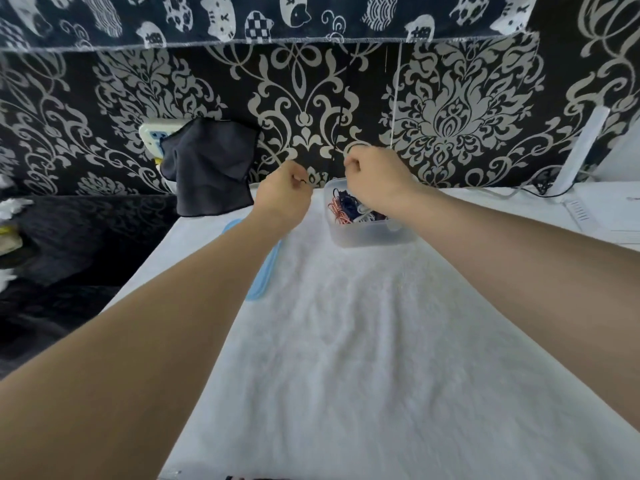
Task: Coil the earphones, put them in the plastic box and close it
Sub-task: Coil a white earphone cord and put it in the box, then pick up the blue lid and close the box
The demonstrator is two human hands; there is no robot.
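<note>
Both my hands are raised at the far end of the table, just above and beside the clear plastic box [367, 237]. My left hand [284, 194] is pinched shut on a thin black earphone cable [304, 181], of which only a small loop shows at the fingertips. My right hand [375, 178] is curled into a fist over the box's back rim, and seems to grip the same cable, which its fingers hide. The box is open and holds several tangled cables: red-and-white, dark blue and white. Its blue lid [260, 275] lies flat to the left, partly under my left forearm.
A white fluffy towel [363, 358] covers the table. A dark cloth [211, 168] hangs over a power strip [152, 135] at the back left. A white device [585, 150] with cables leans against the patterned wall at the back right. The table's left edge drops to a dark area.
</note>
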